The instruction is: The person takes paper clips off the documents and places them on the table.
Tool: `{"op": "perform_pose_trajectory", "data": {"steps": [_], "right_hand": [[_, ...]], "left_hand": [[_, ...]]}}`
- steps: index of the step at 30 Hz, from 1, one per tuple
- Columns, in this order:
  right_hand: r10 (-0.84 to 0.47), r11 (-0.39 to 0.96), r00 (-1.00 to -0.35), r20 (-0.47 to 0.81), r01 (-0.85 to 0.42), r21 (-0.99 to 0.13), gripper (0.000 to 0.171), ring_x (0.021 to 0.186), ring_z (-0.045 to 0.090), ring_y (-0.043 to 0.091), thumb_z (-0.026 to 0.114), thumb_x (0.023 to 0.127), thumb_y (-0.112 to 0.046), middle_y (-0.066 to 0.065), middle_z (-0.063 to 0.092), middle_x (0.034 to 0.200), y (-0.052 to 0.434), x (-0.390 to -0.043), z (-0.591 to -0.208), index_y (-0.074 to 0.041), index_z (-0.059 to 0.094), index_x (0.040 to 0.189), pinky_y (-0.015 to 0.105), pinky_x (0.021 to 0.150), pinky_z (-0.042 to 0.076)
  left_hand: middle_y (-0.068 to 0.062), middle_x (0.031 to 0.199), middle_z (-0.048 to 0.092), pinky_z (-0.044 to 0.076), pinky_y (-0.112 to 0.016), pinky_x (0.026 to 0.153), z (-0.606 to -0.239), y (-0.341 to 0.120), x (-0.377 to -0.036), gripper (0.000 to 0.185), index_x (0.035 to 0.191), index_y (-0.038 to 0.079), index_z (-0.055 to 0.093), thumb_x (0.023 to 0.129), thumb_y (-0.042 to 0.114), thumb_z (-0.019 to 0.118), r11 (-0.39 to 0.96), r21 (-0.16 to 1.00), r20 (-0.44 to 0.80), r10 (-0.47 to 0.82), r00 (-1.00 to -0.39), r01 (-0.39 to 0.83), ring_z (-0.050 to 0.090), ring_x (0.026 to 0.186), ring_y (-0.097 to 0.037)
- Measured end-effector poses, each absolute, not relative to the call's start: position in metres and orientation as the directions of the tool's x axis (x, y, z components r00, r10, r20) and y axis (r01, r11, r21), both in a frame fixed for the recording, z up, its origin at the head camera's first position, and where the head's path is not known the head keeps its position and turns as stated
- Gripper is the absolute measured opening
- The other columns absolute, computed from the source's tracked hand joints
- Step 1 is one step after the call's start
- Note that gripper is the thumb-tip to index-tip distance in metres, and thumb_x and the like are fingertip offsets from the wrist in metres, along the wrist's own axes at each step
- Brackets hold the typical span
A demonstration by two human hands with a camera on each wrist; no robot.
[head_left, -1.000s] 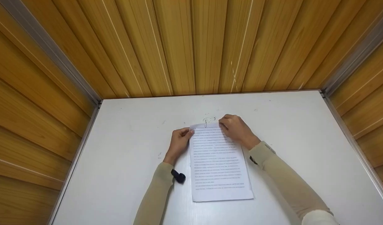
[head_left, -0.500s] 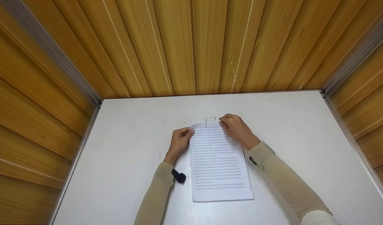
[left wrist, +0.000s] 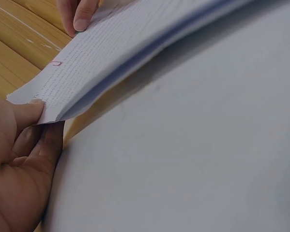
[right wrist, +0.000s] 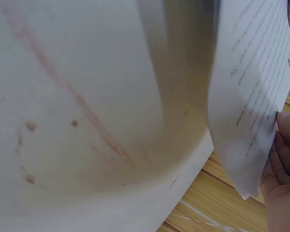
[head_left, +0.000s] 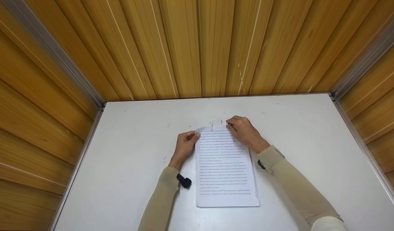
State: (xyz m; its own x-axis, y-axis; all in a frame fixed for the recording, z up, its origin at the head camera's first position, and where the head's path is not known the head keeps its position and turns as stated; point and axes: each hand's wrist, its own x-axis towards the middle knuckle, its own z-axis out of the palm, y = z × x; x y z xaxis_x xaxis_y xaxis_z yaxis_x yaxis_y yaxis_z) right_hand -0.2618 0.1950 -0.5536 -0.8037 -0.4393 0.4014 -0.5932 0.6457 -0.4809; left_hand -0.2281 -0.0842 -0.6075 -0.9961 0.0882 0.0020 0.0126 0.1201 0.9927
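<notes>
White printed sheets of paper (head_left: 226, 166), stacked, lie on a white tabletop (head_left: 126, 154) (wood-panelled walls (head_left: 197, 48) around it). The left hand (head_left: 184, 147) pinches the stack's far left corner between thumb and curled fingers; the right hand (head_left: 245, 132) grips the far right corner, beside a small paper clip (head_left: 212, 127).

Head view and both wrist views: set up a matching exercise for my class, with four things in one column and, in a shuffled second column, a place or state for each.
1 left hand
2 right hand
3 paper stack
4 paper clip

A at the stack's far right corner
B lies printed side up on the white table
C pinches the stack's far left corner
D on the stack's far edge

1-C, 2-A, 3-B, 4-D
</notes>
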Motion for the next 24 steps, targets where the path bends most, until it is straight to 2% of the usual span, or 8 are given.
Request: {"op": "perform_pose_trajectory", "data": {"steps": [6,11,24], "right_hand": [[-0.346,0.622,-0.876,0.338,-0.483,-0.617,0.016,0.096,0.074,0.025,0.073,0.101,-0.005,0.013,0.079,0.106,0.1966,-0.2629,-0.5499,0.003,0.078,0.114,0.043,0.085,0.061],[-0.285,0.587,-0.924,0.256,-0.379,-0.715,0.012,0.093,0.072,0.023,0.073,0.101,-0.007,0.009,0.080,0.102,0.1962,-0.2642,-0.5506,0.000,0.080,0.108,0.043,0.087,0.059],[-0.244,0.580,-0.957,0.156,-0.273,-0.767,0.014,0.091,0.066,0.022,0.070,0.104,-0.010,0.008,0.079,0.104,0.1948,-0.2661,-0.5480,-0.001,0.080,0.108,0.036,0.085,0.053]], "left_hand": [[-0.013,0.105,0.081,0.056,-0.025,0.074,-0.6078,-0.0845,-0.2286,0.027,0.126,0.004,0.077,0.107,0.020,0.068,0.112,0.994,-0.005,0.085,-0.996,0.004,0.076,0.085,-0.020],[-0.011,0.106,0.081,0.057,-0.025,0.077,-0.6081,-0.0847,-0.2280,0.027,0.126,0.004,0.078,0.107,0.020,0.067,0.128,0.992,-0.012,0.087,-0.996,-0.001,0.075,0.087,-0.018],[-0.009,0.104,0.081,0.055,-0.026,0.078,-0.6088,-0.0848,-0.2288,0.025,0.125,0.006,0.079,0.107,0.020,0.068,0.155,0.988,-0.005,0.080,-0.997,0.008,0.073,0.086,-0.019]]}}
